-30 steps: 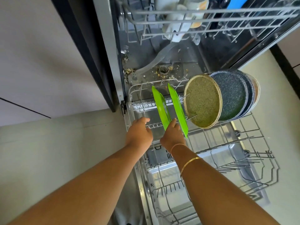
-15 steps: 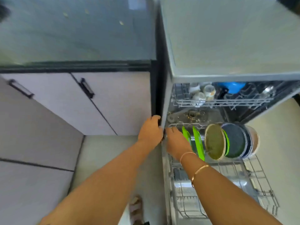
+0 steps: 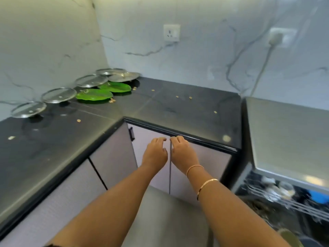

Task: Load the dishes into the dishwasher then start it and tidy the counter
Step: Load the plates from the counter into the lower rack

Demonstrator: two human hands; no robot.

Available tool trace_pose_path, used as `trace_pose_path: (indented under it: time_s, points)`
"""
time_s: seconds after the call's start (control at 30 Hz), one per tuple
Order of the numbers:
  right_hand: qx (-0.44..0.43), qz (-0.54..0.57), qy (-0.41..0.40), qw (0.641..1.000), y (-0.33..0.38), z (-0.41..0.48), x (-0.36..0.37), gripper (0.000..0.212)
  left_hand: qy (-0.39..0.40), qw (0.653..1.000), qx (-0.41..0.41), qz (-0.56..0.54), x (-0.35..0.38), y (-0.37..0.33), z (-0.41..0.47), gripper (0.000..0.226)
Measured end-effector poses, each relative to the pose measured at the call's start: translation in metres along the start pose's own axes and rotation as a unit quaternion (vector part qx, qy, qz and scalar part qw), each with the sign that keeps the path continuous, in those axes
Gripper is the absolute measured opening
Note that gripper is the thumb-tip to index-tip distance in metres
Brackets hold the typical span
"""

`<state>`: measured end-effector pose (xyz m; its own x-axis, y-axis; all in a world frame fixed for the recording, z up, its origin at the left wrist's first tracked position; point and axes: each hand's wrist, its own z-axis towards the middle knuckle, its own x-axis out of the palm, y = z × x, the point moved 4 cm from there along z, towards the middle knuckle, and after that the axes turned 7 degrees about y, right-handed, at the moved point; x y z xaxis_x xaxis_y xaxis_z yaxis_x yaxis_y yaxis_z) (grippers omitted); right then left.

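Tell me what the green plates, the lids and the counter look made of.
The counter looks like dark polished stone or similar: faintly veined, reflective. The lids seem clear glass with metal rims; the counter shows through. The green plates are likely glossy plastic: uniformly bright, soft highlights.

- The left hand and right hand are hovering empty, side by side, before the cabinet doors.
- Two green leaf-shaped plates are lying on the dark desk beside glass lids.
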<state>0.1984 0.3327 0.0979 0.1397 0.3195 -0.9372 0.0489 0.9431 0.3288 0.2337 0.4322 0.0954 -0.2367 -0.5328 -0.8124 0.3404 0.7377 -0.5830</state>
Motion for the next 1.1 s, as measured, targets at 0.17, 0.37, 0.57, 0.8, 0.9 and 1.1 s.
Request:
trace_pose_path:
  time_s: [0.17, 0.37, 0.57, 0.8, 0.9, 1.1]
  points:
    - [-0.02, 0.025, -0.008, 0.999, 0.076, 0.081, 0.016, 0.036, -0.027, 0.999, 0.001, 0.026, -0.081, 0.065, 0.041, 0.043]
    - [-0.03, 0.069, 0.008, 0.997, 0.148, 0.167, 0.043, 0.03, -0.062, 0.997, -0.035, 0.017, -0.155, 0.15, 0.08, 0.036]
    - [-0.037, 0.085, 0.027, 0.995, 0.178, 0.238, 0.065, 0.03, -0.081, 0.995, -0.063, 0.014, -0.186, 0.204, 0.13, 0.041]
    - [0.019, 0.123, 0.053, 0.991, 0.168, 0.355, 0.089, 0.031, -0.092, 0.993, -0.068, -0.003, -0.198, 0.243, 0.224, 0.04]
    - [0.064, 0.195, 0.066, 0.976, 0.154, 0.421, 0.103, 0.032, -0.099, 0.993, -0.068, -0.009, -0.202, 0.258, 0.283, 0.04]
    - [0.2, 0.364, 0.061, 0.907, 0.112, 0.543, 0.134, 0.034, -0.076, 0.994, -0.075, -0.007, -0.192, 0.279, 0.399, 0.04]
